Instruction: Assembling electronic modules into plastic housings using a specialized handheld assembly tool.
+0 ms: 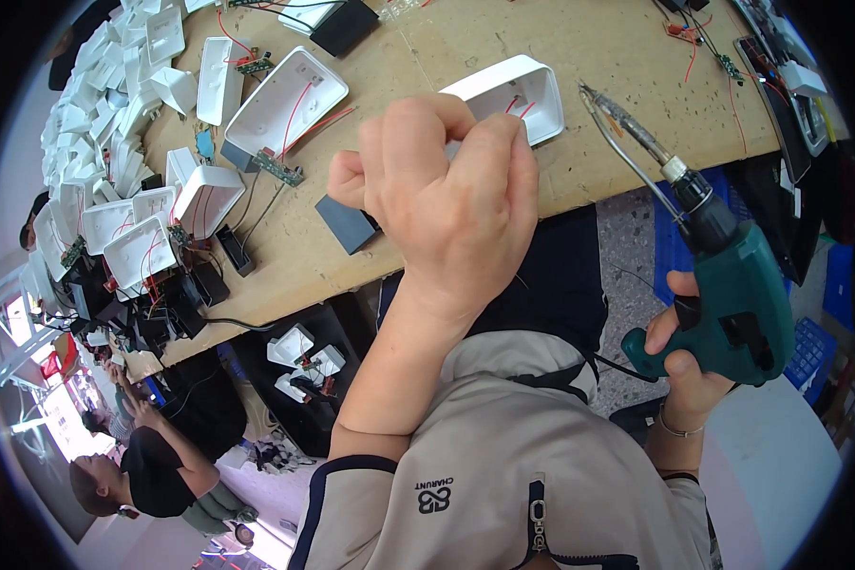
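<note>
In my right hand (692, 382) is a dark green soldering gun (749, 271), gripped by its handle. Its metal tip and thin curved solder-feed tube point up and left, over the table's front edge. My left hand (451, 195) is closed, back of the hand toward me, with its fingers curled out of sight. Whatever it pinches, if anything, is hidden. Just behind that hand is a white plastic housing (544, 90) with red wires inside. A dark grey flat block (345, 224) lies partly behind my left wrist.
Another white housing (323, 84) and a green circuit board (277, 169) with red wires lie left on the tan table (427, 57). White housings (95, 104) are heaped at far left. Wired boards (684, 33) sit at far right. A person (157, 470) sits at lower left.
</note>
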`<state>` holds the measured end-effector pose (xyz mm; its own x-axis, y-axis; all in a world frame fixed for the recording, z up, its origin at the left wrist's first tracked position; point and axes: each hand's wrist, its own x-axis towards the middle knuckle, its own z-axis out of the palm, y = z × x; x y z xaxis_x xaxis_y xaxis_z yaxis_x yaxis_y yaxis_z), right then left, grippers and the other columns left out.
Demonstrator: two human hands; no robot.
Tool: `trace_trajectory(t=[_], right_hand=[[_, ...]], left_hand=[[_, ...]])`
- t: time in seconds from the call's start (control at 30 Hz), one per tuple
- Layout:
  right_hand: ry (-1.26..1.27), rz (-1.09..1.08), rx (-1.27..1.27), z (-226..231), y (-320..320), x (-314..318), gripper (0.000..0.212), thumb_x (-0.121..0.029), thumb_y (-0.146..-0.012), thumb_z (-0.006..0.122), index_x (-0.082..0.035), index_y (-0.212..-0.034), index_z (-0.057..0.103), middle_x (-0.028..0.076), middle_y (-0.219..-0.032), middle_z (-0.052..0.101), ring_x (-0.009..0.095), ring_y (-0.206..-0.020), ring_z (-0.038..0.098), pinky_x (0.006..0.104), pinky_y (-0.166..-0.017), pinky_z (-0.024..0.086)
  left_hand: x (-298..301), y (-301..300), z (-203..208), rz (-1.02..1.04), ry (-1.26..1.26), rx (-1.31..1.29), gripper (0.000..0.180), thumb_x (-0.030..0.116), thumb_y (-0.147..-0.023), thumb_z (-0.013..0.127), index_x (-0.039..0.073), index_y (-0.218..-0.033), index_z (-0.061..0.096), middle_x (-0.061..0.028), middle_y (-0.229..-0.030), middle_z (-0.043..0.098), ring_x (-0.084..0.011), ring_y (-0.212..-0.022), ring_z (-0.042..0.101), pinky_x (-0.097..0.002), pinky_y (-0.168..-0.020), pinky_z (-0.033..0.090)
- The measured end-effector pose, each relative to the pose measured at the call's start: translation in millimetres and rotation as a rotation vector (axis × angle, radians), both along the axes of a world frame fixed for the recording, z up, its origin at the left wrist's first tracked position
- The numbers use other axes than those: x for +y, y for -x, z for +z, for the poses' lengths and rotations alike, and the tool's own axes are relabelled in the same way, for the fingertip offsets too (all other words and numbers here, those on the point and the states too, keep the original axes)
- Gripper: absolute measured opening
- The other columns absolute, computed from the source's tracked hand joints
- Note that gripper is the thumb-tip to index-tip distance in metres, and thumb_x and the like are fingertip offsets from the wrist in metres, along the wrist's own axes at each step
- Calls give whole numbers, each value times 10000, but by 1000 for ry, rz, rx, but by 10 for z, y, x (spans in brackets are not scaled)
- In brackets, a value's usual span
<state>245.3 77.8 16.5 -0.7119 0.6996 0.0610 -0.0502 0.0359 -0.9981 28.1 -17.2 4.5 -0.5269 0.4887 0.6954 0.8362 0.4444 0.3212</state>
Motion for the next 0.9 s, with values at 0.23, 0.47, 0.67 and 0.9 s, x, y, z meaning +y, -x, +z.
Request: trace_trajectory(t=[0.23, 0.47, 0.67, 0.9], right_hand=[[52, 62, -48, -37, -53, -24, 663, -202, -733, 745, 117, -1210, 411, 249, -1107, 555, 154, -634, 594, 250, -557, 507], [90, 156, -44, -71, -17, -22, 632, -159, -727, 736, 104, -1208, 421, 243, -1119, 556, 160, -663, 594, 254, -563, 499], [72, 197, -28, -95, 26, 13, 620, -135, -725, 736, 98, -1208, 424, 242, -1117, 558, 161, -674, 592, 253, -565, 497], [71, 185, -30, -107, 72, 16, 609, -128, -727, 743, 87, -1206, 434, 232, -1117, 559, 157, -678, 587, 247, -567, 493]], left_hand=[[113, 69, -37, 54, 32, 68, 84, 106, -608, 661, 91, -671, 606, -26, -896, 520, -216, -831, 458, -400, -724, 222], [170, 91, -67, 61, 43, 43, 62, 91, -601, 641, 72, -616, 584, -29, -877, 513, -211, -817, 459, -406, -722, 228], [167, 83, -11, 93, 96, 10, 18, 91, -612, 653, 76, -615, 643, -22, -833, 526, -189, -832, 470, -383, -757, 237], [172, 83, -7, 96, 118, 9, 19, 88, -605, 651, 73, -606, 640, -32, -843, 517, -204, -829, 472, -382, -747, 243]])
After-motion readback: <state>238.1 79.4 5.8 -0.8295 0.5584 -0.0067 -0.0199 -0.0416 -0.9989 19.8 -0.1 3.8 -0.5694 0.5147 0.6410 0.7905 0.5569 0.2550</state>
